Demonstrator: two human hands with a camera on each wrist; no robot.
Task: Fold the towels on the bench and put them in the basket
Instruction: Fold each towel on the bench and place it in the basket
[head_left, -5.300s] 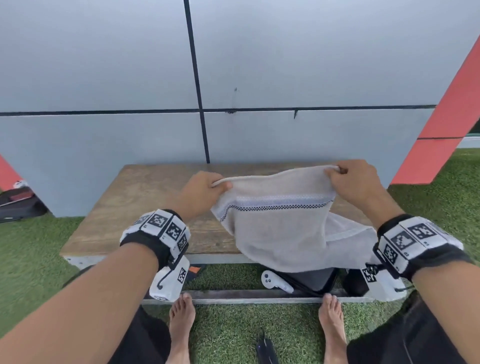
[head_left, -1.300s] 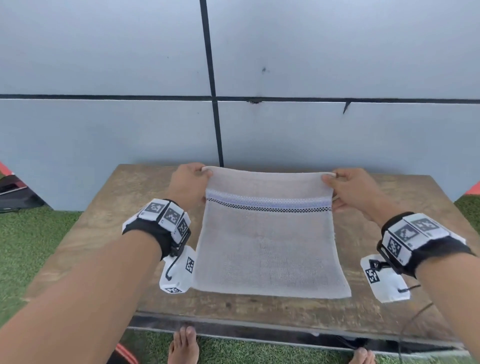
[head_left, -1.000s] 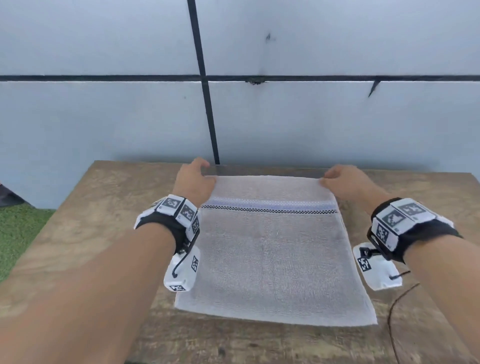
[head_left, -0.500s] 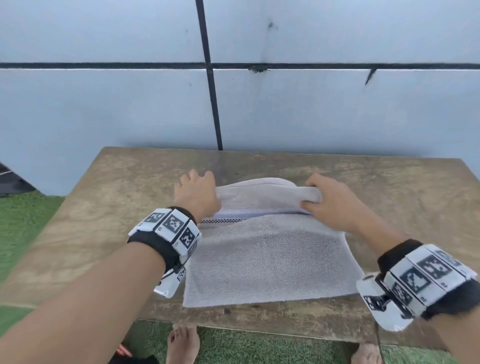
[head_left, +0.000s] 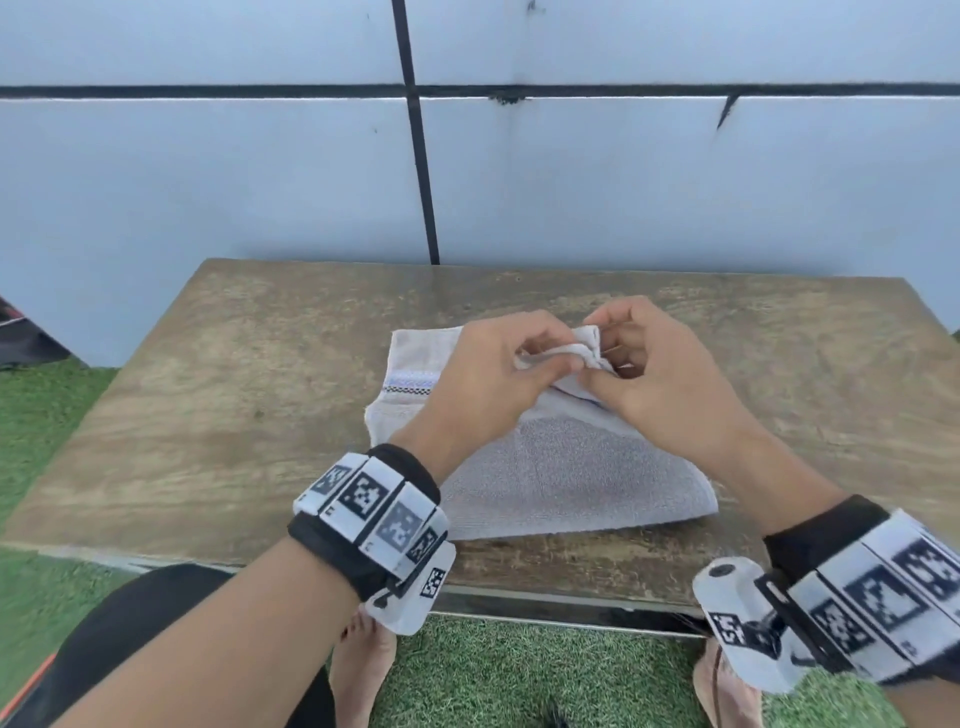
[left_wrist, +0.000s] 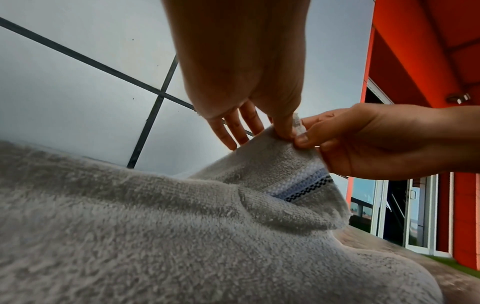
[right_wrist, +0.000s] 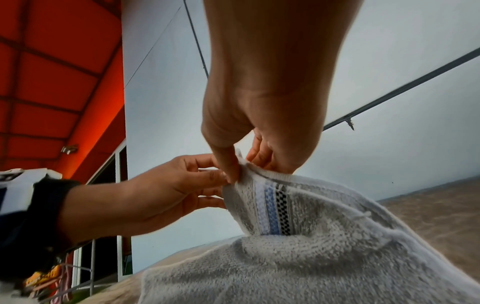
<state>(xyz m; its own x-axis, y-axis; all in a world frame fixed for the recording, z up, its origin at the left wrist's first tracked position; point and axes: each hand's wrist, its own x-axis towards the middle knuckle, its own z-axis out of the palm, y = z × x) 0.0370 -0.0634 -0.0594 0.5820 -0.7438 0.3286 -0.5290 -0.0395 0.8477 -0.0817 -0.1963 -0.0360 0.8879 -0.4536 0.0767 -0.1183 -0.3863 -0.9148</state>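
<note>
A pale grey towel (head_left: 571, 478) with a blue and black checked stripe lies on the wooden bench (head_left: 249, 415), its far right corner lifted. My left hand (head_left: 550, 364) and right hand (head_left: 597, 366) meet at that raised corner, and both pinch it between thumb and fingers. In the left wrist view my left hand (left_wrist: 284, 133) pinches the towel (left_wrist: 155, 226) edge, with the right hand (left_wrist: 363, 144) pinching beside it. The right wrist view shows my right hand (right_wrist: 235, 172) on the striped corner of the towel (right_wrist: 311, 257), the left hand (right_wrist: 155, 191) touching it. No basket is in view.
A grey panelled wall (head_left: 571, 182) stands right behind the bench. Green turf (head_left: 47, 405) surrounds it, and my bare feet (head_left: 363, 654) are at the near edge. A dark bag (head_left: 21, 338) lies far left. An orange structure (left_wrist: 428, 61) rises to the right.
My left hand has left the towel's far left corner and crossed to the right. Both hands now pinch the far right corner, lifted off the bench.
</note>
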